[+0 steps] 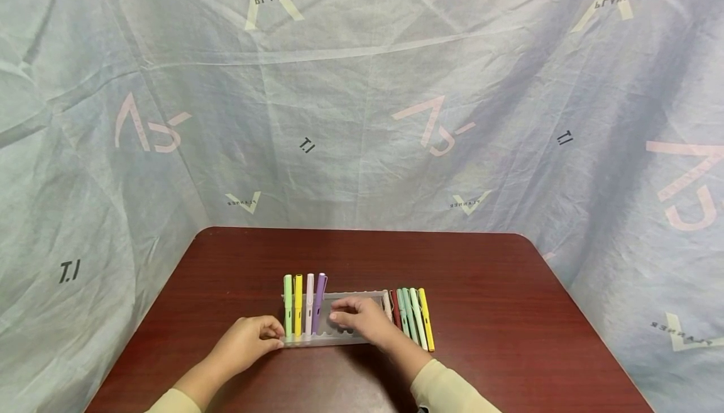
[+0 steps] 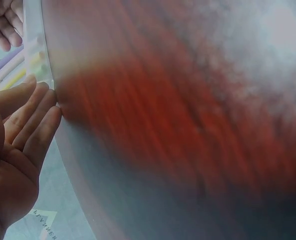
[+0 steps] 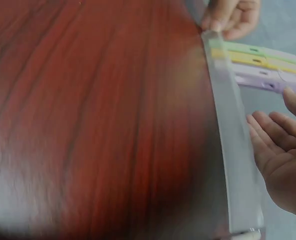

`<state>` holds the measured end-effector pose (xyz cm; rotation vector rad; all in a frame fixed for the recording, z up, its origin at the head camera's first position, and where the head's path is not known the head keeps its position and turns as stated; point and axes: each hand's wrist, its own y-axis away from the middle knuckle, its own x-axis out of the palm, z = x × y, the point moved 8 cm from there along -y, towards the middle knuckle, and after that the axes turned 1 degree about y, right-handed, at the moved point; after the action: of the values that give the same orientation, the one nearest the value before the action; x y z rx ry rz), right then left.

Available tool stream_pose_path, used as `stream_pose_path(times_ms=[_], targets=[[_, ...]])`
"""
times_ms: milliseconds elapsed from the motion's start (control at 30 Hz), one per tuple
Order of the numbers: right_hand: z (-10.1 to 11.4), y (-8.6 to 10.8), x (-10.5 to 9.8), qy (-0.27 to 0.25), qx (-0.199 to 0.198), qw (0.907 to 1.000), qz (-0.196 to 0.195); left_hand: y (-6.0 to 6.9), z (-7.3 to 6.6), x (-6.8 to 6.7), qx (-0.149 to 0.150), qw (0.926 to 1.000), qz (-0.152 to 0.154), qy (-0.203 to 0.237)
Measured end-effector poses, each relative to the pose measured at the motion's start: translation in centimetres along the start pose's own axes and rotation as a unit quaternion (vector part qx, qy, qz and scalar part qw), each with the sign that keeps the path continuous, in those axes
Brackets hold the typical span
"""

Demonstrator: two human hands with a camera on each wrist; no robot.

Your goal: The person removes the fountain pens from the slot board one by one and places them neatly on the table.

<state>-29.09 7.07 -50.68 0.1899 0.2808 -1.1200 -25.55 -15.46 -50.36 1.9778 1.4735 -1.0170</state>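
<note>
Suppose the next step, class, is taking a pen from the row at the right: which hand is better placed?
Probably the right hand: it looks empty, is over the tray, and is nearer that row of pens. The left hand touches the tray's left end, on the far side from them.

Left hand (image 1: pixel 251 339): fingers close together, slightly bent | right hand (image 1: pixel 364 320): fingers loosely extended, thumb apart

Four slim coloured pens (image 1: pixel 309 306) are obstructing the clear-plastic tray (image 1: pixel 317 341) at left; the dark-red wooden table (image 1: pixel 362 259) is giving far-side passage.
</note>
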Motion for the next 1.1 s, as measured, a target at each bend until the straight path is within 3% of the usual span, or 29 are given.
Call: stream_pose_path(times_ms=[200, 767, 900, 1100], targets=[[0.0, -0.7, 1.5, 0.02, 0.007, 0.9997, -0.013, 0.1, -0.1, -0.1, 0.007, 1.0, -0.002, -0.001], [0.0, -1.6, 3.1, -0.041, 0.006, 0.9982, -0.044, 0.1, 0.0, 0.0, 0.003, 1.0, -0.004, 0.0], [-0.2, -1.8, 3.0, -0.029, 0.009, 0.9981, -0.053, 0.1, -0.1, -0.1, 0.003, 1.0, -0.005, 0.0], [0.4, -1.6, 2.4, 0.029, -0.01, 0.9968, -0.074, 0.1, -0.1, 0.0, 0.004, 1.0, -0.007, 0.003]])
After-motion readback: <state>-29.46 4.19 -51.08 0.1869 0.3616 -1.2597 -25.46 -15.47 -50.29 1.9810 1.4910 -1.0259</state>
